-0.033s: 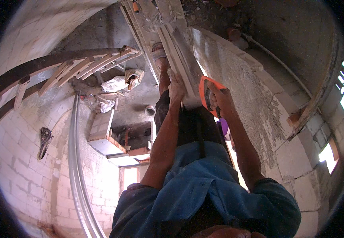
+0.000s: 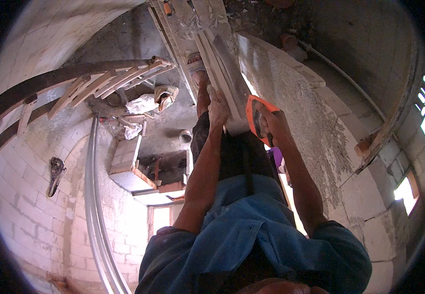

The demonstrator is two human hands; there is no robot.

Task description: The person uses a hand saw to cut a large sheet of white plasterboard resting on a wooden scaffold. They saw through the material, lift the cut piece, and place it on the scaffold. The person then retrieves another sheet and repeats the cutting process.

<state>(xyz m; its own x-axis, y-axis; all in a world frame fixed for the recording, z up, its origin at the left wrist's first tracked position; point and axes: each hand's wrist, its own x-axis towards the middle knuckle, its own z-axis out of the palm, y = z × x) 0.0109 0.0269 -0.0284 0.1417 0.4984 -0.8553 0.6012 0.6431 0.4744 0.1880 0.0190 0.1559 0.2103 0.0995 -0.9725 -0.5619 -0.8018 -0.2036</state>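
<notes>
My right hand is closed around the orange and black handle of a handsaw. The saw's long grey blade runs away from me, close along the right side of a long pale wooden strip. My left hand grips the near part of that strip, its fingers partly hidden. Just left of the strip, my sandalled foot stands on the planks. Where the blade meets the wood is blurred, so I cannot tell whether it sits in a cut.
Long planks run up to the far end, where an orange-handled tool lies among scraps. Left are a wooden ladder-like frame, a white sack and metal profiles. A rough block wall rises on the right.
</notes>
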